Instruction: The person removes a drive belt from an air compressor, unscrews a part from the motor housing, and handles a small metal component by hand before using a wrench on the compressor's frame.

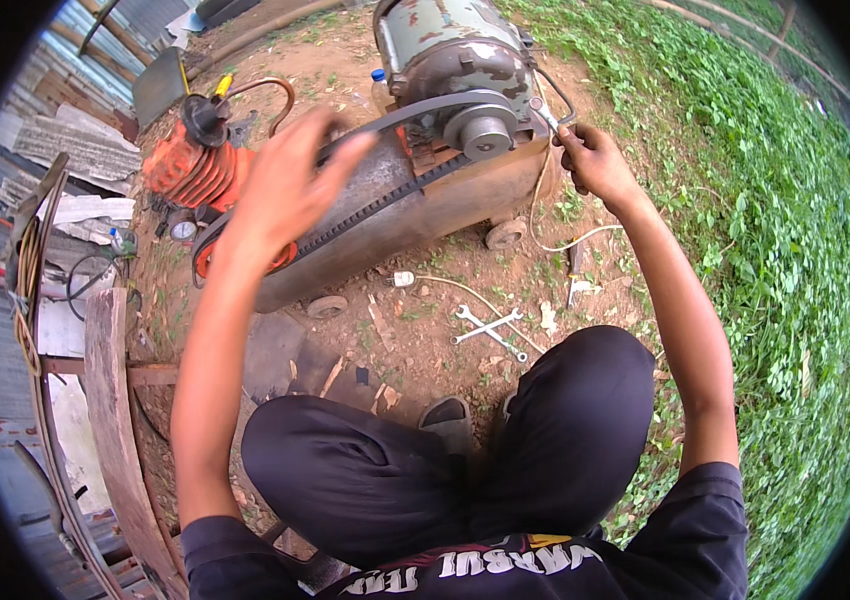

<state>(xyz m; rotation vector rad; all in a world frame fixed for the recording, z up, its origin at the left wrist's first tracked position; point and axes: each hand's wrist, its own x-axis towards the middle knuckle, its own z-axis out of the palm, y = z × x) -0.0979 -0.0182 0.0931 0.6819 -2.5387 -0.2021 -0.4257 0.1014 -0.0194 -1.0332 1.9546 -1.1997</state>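
Observation:
My left hand, smeared by motion, is raised over the black drive belt with thumb and fingers apart. It appears to hold nothing. The belt runs from the grey pulley of the worn grey-green motor to the orange pulley wheel on the left, partly behind my left forearm. My right hand is closed on a shiny metal wrench beside the motor's right base. The wrench's far end meets the motor mount; exactly what it grips cannot be made out.
The motor stands on a metal tank with small wheels. An orange finned compressor head is at the left. Crossed wrenches, a cord with a white plug and pliers-like tool lie on the dirt. A plank leans left.

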